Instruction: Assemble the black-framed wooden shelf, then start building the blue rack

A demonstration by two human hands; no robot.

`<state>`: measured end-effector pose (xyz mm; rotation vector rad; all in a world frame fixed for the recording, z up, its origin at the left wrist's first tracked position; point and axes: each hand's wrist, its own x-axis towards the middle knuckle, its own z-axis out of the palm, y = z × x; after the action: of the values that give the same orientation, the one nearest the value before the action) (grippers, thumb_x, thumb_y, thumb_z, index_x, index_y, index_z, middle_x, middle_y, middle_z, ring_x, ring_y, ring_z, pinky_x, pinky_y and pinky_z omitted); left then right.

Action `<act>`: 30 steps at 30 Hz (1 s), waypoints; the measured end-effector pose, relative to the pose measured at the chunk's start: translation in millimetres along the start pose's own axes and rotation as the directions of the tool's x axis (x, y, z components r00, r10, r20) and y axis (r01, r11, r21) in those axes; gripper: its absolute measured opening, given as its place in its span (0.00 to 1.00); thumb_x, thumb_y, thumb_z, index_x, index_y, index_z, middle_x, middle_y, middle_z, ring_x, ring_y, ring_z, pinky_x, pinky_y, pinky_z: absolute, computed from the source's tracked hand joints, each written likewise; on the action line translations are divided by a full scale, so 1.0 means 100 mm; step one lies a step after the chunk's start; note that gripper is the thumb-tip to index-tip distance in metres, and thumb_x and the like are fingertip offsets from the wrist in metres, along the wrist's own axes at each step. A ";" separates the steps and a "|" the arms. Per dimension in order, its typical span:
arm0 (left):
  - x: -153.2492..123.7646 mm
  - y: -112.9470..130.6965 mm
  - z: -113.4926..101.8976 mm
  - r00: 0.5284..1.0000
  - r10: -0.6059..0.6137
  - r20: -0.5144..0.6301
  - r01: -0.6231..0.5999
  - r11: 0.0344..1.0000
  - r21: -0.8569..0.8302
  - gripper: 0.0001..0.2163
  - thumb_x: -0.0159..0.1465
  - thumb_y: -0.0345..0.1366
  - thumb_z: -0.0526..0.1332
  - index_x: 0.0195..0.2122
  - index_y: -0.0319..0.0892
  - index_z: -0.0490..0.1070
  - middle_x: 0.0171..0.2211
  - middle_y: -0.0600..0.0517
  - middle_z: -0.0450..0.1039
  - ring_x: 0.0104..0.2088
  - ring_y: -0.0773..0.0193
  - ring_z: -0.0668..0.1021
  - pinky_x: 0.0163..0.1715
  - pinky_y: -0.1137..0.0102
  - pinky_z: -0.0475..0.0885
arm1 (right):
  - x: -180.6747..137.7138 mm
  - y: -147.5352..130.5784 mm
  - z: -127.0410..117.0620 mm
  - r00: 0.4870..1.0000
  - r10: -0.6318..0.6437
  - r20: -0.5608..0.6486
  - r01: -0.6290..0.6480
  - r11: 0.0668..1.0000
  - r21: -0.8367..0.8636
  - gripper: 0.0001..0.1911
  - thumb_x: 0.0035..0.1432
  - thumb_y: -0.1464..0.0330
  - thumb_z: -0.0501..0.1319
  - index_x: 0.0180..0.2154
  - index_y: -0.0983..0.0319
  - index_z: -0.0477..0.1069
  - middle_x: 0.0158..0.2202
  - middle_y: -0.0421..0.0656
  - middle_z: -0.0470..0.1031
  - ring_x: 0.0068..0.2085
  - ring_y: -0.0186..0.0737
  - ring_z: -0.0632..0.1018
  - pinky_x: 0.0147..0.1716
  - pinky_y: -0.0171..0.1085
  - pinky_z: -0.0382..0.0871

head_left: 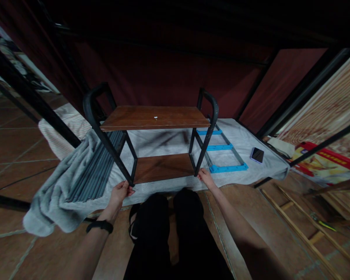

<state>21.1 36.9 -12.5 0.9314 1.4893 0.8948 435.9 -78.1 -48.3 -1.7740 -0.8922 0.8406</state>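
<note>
A small two-tier rack (156, 117) with brown wooden boards and black metal side frames stands on a grey cloth. My left hand (121, 192) pinches the foot of its near left corner, with a dark band round the wrist. At the near right corner, the fingers of my right hand (204, 175) are closed on the other foot. A bundle of grey tubes (97, 171) lies on the cloth to the left of the rack. To the right lies a ladder-like frame with bright blue crosspieces (229, 168) and grey tubes.
A phone (257, 154) lies on the cloth (265, 173) at the right. Bunched grey fabric (51, 206) hangs over the left end. On the right-hand floor are a wooden ladder-like frame (301, 229) and a red and yellow box (326, 163). Dark metal bars flank both sides.
</note>
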 end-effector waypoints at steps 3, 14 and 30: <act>-0.01 0.00 0.00 1.000 0.007 0.009 -0.006 1.000 -0.006 0.07 0.60 0.36 0.60 0.29 0.38 0.68 0.18 0.54 0.70 0.17 0.66 0.75 0.19 0.75 0.70 | 0.00 0.03 0.00 1.000 -0.004 0.000 0.004 1.000 0.007 0.07 0.50 0.63 0.52 0.26 0.59 0.63 0.21 0.36 0.68 0.23 0.34 0.68 0.25 0.32 0.61; -0.05 0.02 0.03 1.000 0.024 0.007 -0.024 1.000 0.017 0.06 0.61 0.34 0.58 0.29 0.39 0.67 0.17 0.55 0.68 0.16 0.66 0.74 0.18 0.74 0.69 | -0.01 0.00 0.01 1.000 -0.001 0.004 0.001 0.999 0.044 0.08 0.50 0.61 0.54 0.26 0.58 0.63 0.20 0.37 0.68 0.22 0.34 0.68 0.22 0.32 0.60; -0.01 -0.01 0.01 0.999 0.047 0.019 -0.048 0.998 0.042 0.06 0.61 0.36 0.57 0.29 0.39 0.66 0.17 0.56 0.68 0.16 0.67 0.73 0.19 0.74 0.70 | 0.01 0.06 0.01 0.998 -0.055 0.011 0.055 0.996 0.064 0.09 0.52 0.60 0.54 0.28 0.59 0.63 0.19 0.35 0.65 0.21 0.32 0.66 0.21 0.32 0.58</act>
<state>22.1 35.7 -12.9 1.0072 1.4803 0.8901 436.6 -78.3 -55.0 -1.6834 -0.9084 0.8365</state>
